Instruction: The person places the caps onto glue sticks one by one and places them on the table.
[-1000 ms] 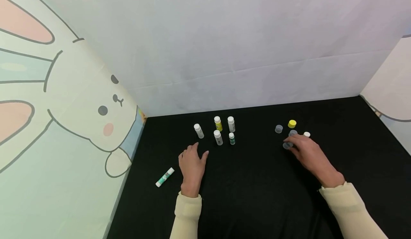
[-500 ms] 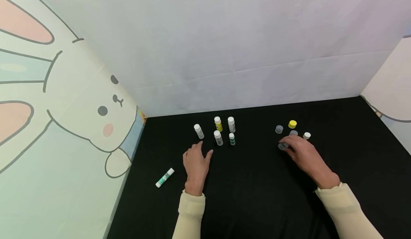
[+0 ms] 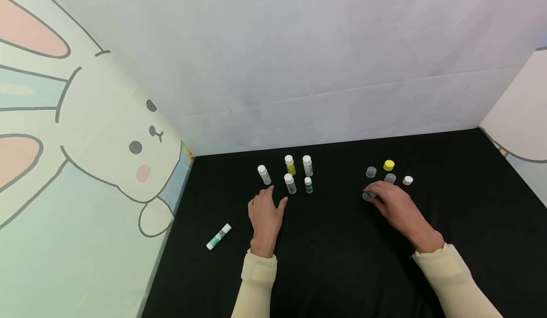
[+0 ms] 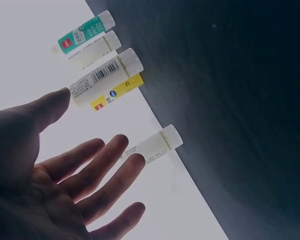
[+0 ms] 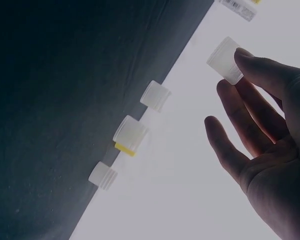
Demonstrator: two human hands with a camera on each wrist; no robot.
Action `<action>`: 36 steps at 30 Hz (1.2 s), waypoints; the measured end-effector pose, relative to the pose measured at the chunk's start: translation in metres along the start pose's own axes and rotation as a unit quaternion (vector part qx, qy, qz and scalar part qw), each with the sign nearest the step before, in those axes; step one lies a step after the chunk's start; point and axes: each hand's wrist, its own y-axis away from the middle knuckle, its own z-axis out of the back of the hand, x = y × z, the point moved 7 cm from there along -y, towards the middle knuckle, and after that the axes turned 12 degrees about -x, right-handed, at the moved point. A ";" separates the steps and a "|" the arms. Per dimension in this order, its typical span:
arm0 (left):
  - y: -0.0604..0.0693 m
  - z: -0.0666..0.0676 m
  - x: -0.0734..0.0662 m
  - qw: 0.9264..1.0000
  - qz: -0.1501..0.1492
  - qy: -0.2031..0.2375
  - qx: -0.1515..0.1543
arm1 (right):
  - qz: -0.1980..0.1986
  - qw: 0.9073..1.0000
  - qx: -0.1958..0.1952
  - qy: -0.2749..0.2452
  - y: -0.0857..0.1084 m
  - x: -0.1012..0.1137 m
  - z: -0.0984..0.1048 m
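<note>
My right hand (image 3: 397, 213) pinches a translucent cap (image 3: 368, 196) between thumb and fingertips, low over the black table; the right wrist view shows the ribbed cap (image 5: 224, 61) from the side. Just beyond are two more clear caps (image 3: 371, 172), a yellow cap (image 3: 389, 165) and a small white cap (image 3: 408, 180). My left hand (image 3: 265, 218), fingers spread and holding nothing, hovers in front of several upright glue sticks. Among these are a white glue stick (image 3: 264, 175) nearest its fingertips, a yellow glue stick (image 3: 290, 166) and a small green glue stick (image 3: 309, 185).
A green-and-white glue stick (image 3: 219, 237) lies on its side left of my left hand. Black cloth covers the table (image 3: 325, 261). A pale cloth wall (image 3: 320, 71) rises behind its far edge, and a rabbit-print panel (image 3: 98, 156) borders the left side.
My right hand has carried the clear cap a little leftward, bringing the white cap fully into sight. My left hand has drifted slightly right. The standing glue sticks stay put.
</note>
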 end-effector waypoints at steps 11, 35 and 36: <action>-0.004 -0.011 -0.006 1.000 0.007 0.000 0.007 | 0.006 1.000 0.002 -0.008 -0.003 0.008 -0.004; -0.006 -0.025 -0.017 1.000 0.010 0.002 0.012 | 0.021 0.999 0.012 -0.037 -0.002 0.025 -0.020; -0.006 -0.025 -0.017 1.000 0.011 0.003 0.013 | 0.020 0.999 0.013 -0.037 -0.002 0.026 -0.021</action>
